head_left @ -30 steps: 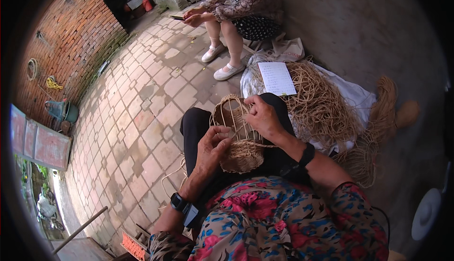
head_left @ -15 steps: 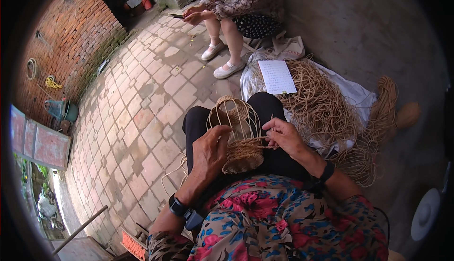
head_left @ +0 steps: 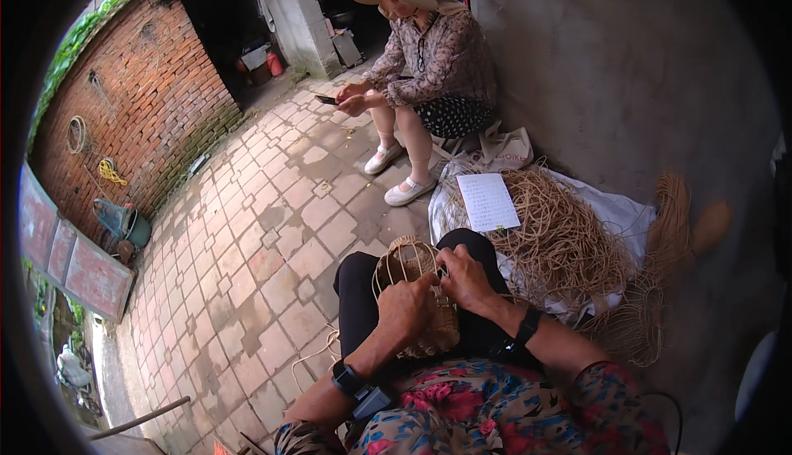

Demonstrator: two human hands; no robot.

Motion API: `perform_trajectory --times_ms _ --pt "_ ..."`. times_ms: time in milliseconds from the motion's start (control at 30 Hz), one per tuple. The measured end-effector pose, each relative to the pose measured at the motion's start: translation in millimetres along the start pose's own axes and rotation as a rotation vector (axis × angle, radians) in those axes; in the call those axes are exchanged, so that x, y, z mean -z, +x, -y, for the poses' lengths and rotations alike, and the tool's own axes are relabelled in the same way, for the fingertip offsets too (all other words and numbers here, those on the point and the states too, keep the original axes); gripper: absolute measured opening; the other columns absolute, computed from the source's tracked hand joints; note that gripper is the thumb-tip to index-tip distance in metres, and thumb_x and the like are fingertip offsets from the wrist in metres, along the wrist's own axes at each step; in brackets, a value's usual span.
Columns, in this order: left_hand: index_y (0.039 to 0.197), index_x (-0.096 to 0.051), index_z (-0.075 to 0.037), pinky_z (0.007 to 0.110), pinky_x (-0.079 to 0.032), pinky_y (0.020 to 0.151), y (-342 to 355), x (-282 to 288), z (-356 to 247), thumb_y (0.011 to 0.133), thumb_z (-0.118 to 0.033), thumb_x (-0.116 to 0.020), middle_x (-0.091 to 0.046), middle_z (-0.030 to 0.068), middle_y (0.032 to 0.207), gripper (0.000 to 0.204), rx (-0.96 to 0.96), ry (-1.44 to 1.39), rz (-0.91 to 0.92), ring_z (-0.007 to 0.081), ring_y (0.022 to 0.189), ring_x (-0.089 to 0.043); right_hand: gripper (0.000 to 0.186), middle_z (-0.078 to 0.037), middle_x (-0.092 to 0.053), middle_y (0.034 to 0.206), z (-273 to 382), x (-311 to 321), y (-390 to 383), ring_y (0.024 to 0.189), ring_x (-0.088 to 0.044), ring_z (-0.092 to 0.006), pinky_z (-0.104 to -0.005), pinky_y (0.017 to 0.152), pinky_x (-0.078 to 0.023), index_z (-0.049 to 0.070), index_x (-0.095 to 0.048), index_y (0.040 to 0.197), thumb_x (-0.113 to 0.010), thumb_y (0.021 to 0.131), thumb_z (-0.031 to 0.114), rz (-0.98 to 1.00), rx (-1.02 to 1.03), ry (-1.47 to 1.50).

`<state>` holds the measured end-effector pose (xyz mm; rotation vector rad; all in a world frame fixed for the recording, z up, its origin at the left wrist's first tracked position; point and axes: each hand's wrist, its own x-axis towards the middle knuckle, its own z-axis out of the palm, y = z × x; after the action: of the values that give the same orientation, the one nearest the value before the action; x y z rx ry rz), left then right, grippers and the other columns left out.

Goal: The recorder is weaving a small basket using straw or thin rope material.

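Note:
A partly woven basket of tan cord rests between my thighs. Its lower part is densely woven, and bare thin stakes curve up to a rounded far end. On the left side, my left hand is closed with its fingers pressed against the stakes. Close beside it, my right hand pinches at the stakes from the right, fingers bent around the weaving cord, which is mostly hidden. The fingertips of both hands nearly meet over the basket's middle, covering part of the weave.
Right of my knees, a heap of loose tan cord lies on a white sack with a written sheet on top. Cord bundles lie farther right. Ahead, a seated person in a hat holds a phone.
My right hand has come in leftward to the basket, beside my left hand, which has closed inward. The cord stretched out earlier is now mostly hidden. The view has tipped up, showing the person's hat.

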<state>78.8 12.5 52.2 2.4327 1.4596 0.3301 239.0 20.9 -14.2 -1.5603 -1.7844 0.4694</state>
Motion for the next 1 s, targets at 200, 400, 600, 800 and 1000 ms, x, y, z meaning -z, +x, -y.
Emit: perform_trajectory --times_ms 200,400,600,800,1000 --pt "0.100 -0.065 -0.023 0.047 -0.049 0.054 -2.6 -9.0 3.5 0.081 -0.017 -0.055 -0.060 0.0153 0.058 0.023 -0.023 0.016 -0.066 0.0335 0.056 -0.063 0.037 -0.019 -0.064 0.078 -8.4 -13.3 7.3 0.073 -0.061 -0.0416 -0.0514 0.067 -0.048 0.007 -0.049 0.104 -0.067 0.073 0.013 0.113 -0.178 -0.016" --pt "0.097 -0.065 -0.022 0.046 -0.049 0.052 -5.4 -10.6 4.0 0.079 -0.016 -0.055 -0.059 0.0153 0.056 0.021 -0.015 0.039 -0.124 0.0329 0.054 -0.062 0.063 -0.009 -0.063 0.072 -10.9 4.7 8.5 0.053 -0.059 -0.0192 -0.0350 0.046 -0.047 0.008 -0.041 0.132 -0.068 0.075 0.013 0.333 -0.471 0.652" --pt "0.095 -0.064 -0.017 0.047 -0.049 0.053 -6.3 -9.5 3.5 0.079 -0.017 -0.055 -0.060 0.0163 0.058 0.018 -0.019 0.009 -0.110 0.0340 0.057 -0.064 0.074 -0.007 -0.057 0.072 6.9 11.6 8.9 0.049 -0.053 -0.0124 -0.0258 0.037 -0.039 0.009 -0.029 0.142 -0.063 0.076 0.007 0.270 -0.653 0.896" --pt "0.093 -0.063 -0.017 0.048 -0.050 0.056 -6.4 -7.2 4.2 0.080 -0.018 -0.054 -0.061 0.0171 0.059 0.016 -0.013 0.018 -0.113 0.0354 0.058 -0.064 0.081 -0.008 -0.055 0.066 7.6 7.6 14.9 0.044 -0.050 -0.0138 -0.0294 0.037 -0.038 0.011 -0.028 0.143 -0.065 0.072 0.002 0.373 -0.639 0.777" --pt "0.092 -0.062 -0.019 0.050 -0.049 0.057 -9.2 -7.9 3.6 0.082 -0.019 -0.053 -0.061 0.0172 0.060 0.013 0.000 -0.004 -0.095 0.0368 0.058 -0.063 0.079 -0.008 -0.059 0.068 -12.0 -15.1 4.2 0.049 -0.055 -0.0161 -0.0311 0.044 -0.043 0.009 -0.031 0.141 -0.068 0.071 0.005 0.244 -0.465 0.580"
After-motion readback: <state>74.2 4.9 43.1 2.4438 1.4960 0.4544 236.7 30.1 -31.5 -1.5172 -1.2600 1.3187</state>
